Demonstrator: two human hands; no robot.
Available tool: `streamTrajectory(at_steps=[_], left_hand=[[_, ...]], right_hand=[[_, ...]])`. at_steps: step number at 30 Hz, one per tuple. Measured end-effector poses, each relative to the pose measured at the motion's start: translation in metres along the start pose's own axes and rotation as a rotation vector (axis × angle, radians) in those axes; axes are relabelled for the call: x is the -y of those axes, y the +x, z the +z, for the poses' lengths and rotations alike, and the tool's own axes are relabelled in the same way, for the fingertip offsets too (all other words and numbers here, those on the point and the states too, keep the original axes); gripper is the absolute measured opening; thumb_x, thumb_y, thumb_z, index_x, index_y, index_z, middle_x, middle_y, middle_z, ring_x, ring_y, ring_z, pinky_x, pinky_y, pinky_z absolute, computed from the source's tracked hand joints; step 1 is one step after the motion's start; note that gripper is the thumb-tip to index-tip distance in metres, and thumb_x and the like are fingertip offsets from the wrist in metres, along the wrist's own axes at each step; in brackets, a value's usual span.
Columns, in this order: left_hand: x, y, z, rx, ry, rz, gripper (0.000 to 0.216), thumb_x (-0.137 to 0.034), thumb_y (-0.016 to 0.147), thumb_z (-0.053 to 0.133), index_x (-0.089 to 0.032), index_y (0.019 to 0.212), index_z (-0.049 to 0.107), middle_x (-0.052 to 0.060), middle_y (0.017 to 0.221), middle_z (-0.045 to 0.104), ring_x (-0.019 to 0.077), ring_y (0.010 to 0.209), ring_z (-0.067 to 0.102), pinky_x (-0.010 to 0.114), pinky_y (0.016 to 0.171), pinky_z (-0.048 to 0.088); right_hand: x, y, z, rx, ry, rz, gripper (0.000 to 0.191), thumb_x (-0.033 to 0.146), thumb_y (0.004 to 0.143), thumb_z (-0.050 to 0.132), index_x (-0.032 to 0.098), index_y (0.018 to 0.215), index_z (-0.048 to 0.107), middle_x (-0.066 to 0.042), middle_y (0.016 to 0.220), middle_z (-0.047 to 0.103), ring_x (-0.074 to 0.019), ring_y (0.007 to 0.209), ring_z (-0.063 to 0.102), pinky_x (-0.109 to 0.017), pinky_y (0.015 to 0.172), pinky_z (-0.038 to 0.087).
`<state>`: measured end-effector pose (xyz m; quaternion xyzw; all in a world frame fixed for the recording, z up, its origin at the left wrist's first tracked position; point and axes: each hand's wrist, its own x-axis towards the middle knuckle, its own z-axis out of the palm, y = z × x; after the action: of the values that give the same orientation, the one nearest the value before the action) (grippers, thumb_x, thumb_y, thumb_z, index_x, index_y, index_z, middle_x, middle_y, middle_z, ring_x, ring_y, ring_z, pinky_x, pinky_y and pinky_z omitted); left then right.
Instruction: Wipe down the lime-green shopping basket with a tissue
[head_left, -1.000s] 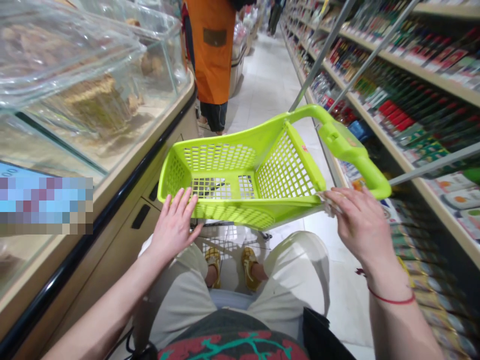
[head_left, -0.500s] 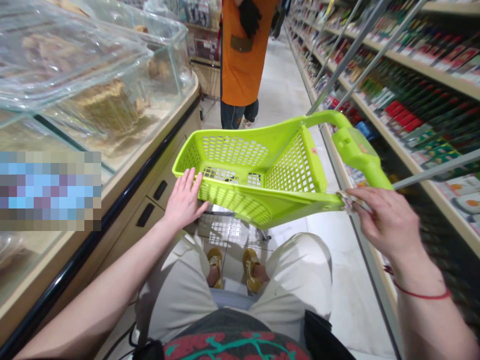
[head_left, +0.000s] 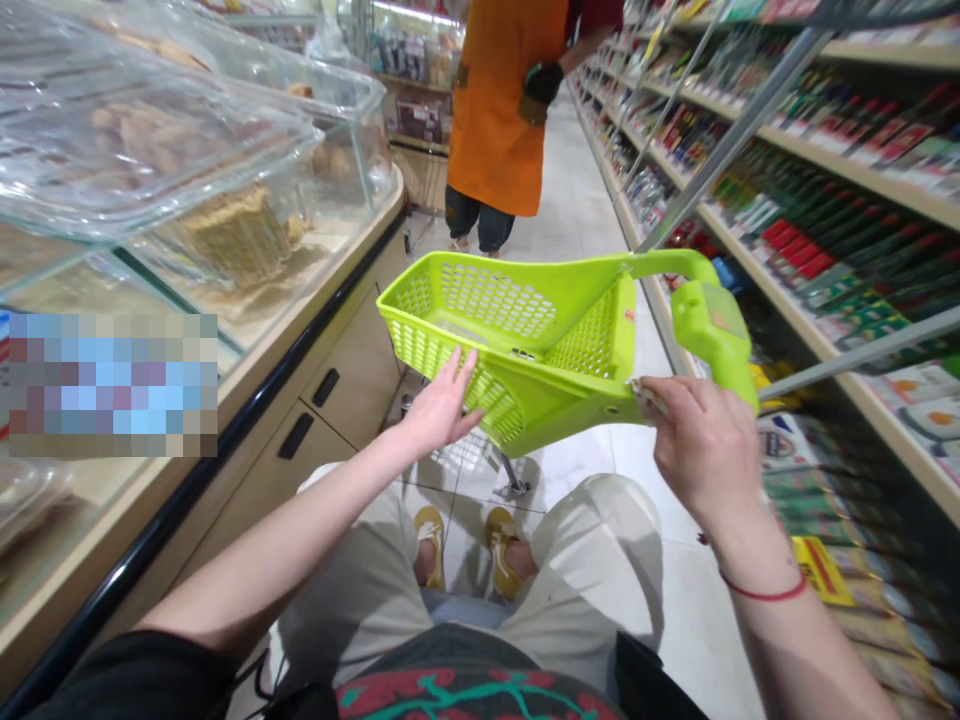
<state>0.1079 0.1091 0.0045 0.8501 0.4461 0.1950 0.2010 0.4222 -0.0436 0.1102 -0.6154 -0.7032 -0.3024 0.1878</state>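
One splayed left hand against green basket — right hand pinched on whitish wad.

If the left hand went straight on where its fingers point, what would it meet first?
Likely the green cart, at its near side wall by the rim; the left hand may already touch it, but depth is unclear.

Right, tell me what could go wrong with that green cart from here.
The green cart could roll or swing: a caster shows under it, and the left hand lies open at its side rather than gripping it. Its far end might then bump the cabinet front close by. The whitish cloth or tissue could slip or snag, since the right hand pinches just a small wad at the rim.
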Motion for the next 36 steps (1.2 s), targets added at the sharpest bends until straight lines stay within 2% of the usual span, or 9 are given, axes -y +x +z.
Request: streamTrajectory(at_steps=[3,7,11,15,19,22,25,30,36], left_hand=[[-0.039,-0.014,0.007,-0.033,-0.022,0.200,0.096,-0.040,0.084,0.066,-0.014,0.160,0.012,0.025,0.166,0.013,0.0394,0.152,0.023,0.053,0.120,0.033],[-0.086,-0.032,-0.002,-0.182,-0.023,0.403,0.096,-0.039,0.086,0.066,-0.016,0.160,0.009,0.021,0.165,0.022,0.0347,0.154,0.023,0.055,0.123,0.028],[-0.106,-0.042,-0.015,-0.261,-0.017,0.513,0.095,-0.047,0.088,0.063,-0.016,0.159,0.008,0.020,0.161,0.034,0.0336,0.152,0.028,0.057,0.124,0.027],[-0.094,-0.052,-0.024,-0.312,-0.081,0.469,0.092,-0.038,0.086,0.065,-0.019,0.158,0.010,0.018,0.151,0.049,0.0309,0.143,0.044,0.055,0.119,0.037],[-0.070,-0.064,-0.043,-0.343,-0.056,0.353,0.084,-0.018,0.086,0.056,-0.023,0.158,0.012,0.014,0.150,0.050,0.0256,0.142,0.046,0.046,0.113,0.047],[-0.057,-0.070,-0.058,-0.304,0.037,0.378,0.071,-0.016,0.084,0.057,-0.023,0.150,0.032,0.013,0.146,0.053,0.0268,0.143,0.045,0.045,0.116,0.045],[-0.048,-0.071,-0.068,-0.345,0.062,0.363,0.062,-0.014,0.081,0.062,-0.022,0.140,0.044,0.012,0.140,0.058,0.0264,0.139,0.049,0.044,0.116,0.045],[-0.033,-0.073,-0.081,-0.370,0.001,0.352,0.056,-0.016,0.079,0.066,-0.021,0.132,0.049,0.013,0.136,0.059,0.0257,0.138,0.051,0.044,0.115,0.046],[-0.012,-0.075,-0.100,-0.358,-0.031,0.373,0.055,-0.021,0.078,0.072,-0.021,0.129,0.051,0.014,0.134,0.061,0.0267,0.136,0.053,0.046,0.115,0.045]], right_hand=[[0.028,0.008,-0.008,0.001,-0.009,0.017,0.024,0.015,0.094,0.053,0.020,0.112,0.068,-0.008,0.100,0.072,-0.0233,0.083,0.061,-0.036,0.073,0.042],[0.065,0.017,-0.023,0.048,0.084,-0.027,0.029,0.013,0.095,0.051,0.022,0.120,0.063,-0.008,0.106,0.072,-0.0238,0.089,0.063,-0.036,0.077,0.046],[0.098,0.024,-0.034,0.079,0.262,-0.079,0.036,0.013,0.096,0.051,0.020,0.130,0.057,-0.011,0.115,0.072,-0.0254,0.100,0.066,-0.039,0.086,0.052],[0.124,0.030,-0.041,0.064,0.538,-0.183,0.043,0.006,0.094,0.049,0.017,0.135,0.053,-0.016,0.127,0.067,-0.0256,0.116,0.064,-0.042,0.096,0.055],[0.129,0.037,-0.049,0.089,0.805,-0.275,0.043,0.004,0.094,0.051,0.019,0.134,0.053,-0.015,0.130,0.066,-0.0220,0.120,0.064,-0.039,0.097,0.057],[0.116,0.040,-0.052,0.144,0.934,-0.327,0.043,0.005,0.094,0.051,0.020,0.135,0.054,-0.014,0.130,0.066,-0.0212,0.122,0.063,-0.038,0.098,0.057],[0.095,0.039,-0.050,0.169,0.951,-0.360,0.049,0.001,0.092,0.049,0.022,0.137,0.054,-0.013,0.133,0.066,-0.0224,0.130,0.059,-0.044,0.106,0.053],[0.068,0.036,-0.039,0.154,0.876,-0.348,0.053,0.002,0.092,0.052,0.027,0.139,0.054,-0.011,0.141,0.062,-0.0267,0.138,0.051,-0.057,0.120,0.036],[0.036,0.035,-0.030,0.121,0.831,-0.257,0.054,0.007,0.093,0.056,0.032,0.141,0.054,-0.006,0.141,0.062,-0.0278,0.133,0.056,-0.057,0.120,0.037]])
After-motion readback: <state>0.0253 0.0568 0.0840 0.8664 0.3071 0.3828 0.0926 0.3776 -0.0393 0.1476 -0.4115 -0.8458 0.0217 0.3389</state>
